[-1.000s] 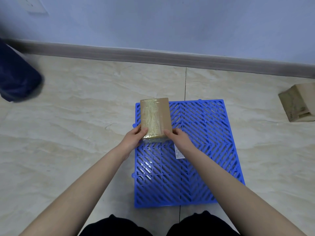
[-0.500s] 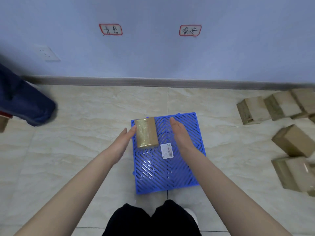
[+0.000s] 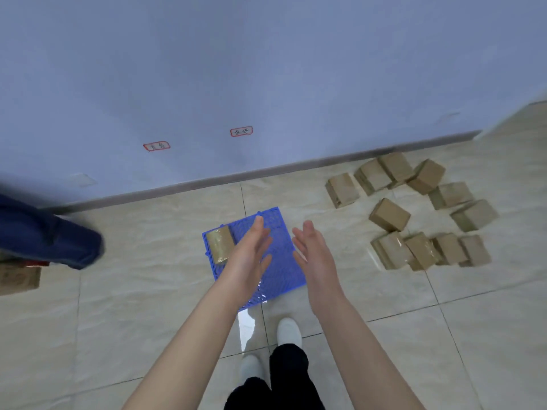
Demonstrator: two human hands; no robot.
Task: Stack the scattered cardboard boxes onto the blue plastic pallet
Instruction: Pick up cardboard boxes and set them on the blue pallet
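Observation:
The blue plastic pallet lies on the tiled floor in front of me. One tape-wrapped cardboard box rests on its far left corner. My left hand hovers above the pallet with fingers spread, holding nothing. My right hand floats over the pallet's right edge, palm turned inward, also empty. Several scattered cardboard boxes lie on the floor to the right, some loose near the wall, others in a row.
A blue wall with a grey baseboard runs behind the pallet. Another person's dark-trousered leg stands at the left, beside a cardboard box. My feet in white shoes are just below the pallet.
Both hands have let go of the box, which now lies on the pallet's far left corner. My hands have lifted away, and the view has risen and tilted, showing the boxes at right.

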